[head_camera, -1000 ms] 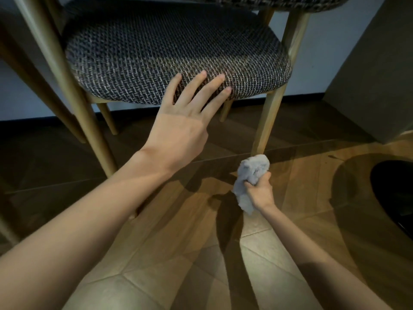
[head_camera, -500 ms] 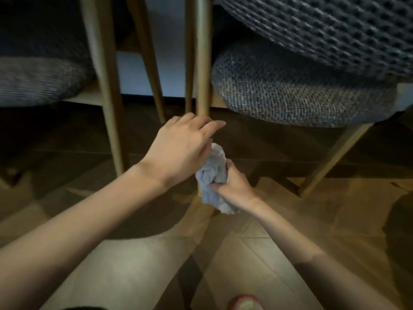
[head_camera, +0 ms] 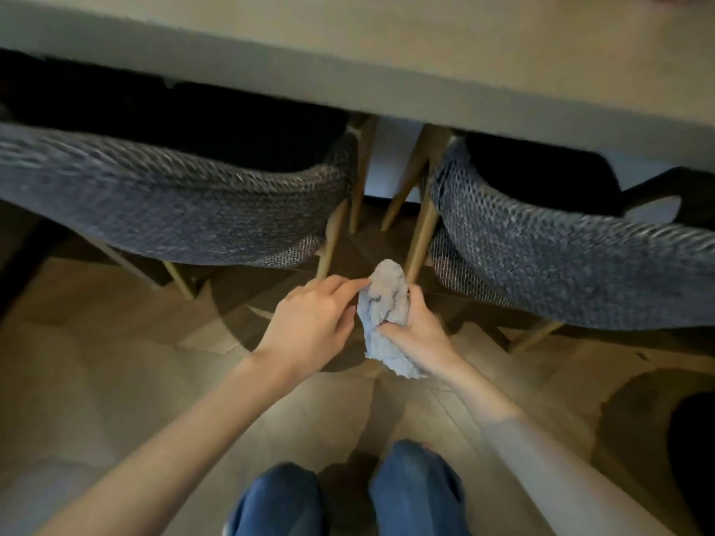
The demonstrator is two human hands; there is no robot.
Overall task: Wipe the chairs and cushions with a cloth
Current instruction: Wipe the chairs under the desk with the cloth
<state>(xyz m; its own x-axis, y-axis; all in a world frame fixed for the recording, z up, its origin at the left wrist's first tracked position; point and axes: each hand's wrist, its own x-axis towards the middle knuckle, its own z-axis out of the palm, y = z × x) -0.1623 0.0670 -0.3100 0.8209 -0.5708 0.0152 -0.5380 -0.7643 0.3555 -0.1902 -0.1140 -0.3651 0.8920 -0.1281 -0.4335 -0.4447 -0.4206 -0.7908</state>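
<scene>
A crumpled grey cloth (head_camera: 385,299) hangs in the middle of the view, above the wooden floor. My right hand (head_camera: 416,334) is shut around its lower right side. My left hand (head_camera: 313,319) touches the cloth's upper left edge with its fingertips. Two chairs with dark woven fabric backs and pale wooden legs stand pushed under a table: the left chair (head_camera: 174,203) and the right chair (head_camera: 561,265). The cloth is held in the gap between them, just in front of the right chair's wooden leg (head_camera: 421,237).
A pale table top (head_camera: 425,52) runs across the top of the view above the chairs. My knees in blue jeans (head_camera: 348,497) show at the bottom edge. A dark object (head_camera: 692,458) lies at the right edge of the floor.
The view rose from under the seats to above the chair backs. My left hand left the seat cushion and came to the cloth. My right hand kept hold of the cloth.
</scene>
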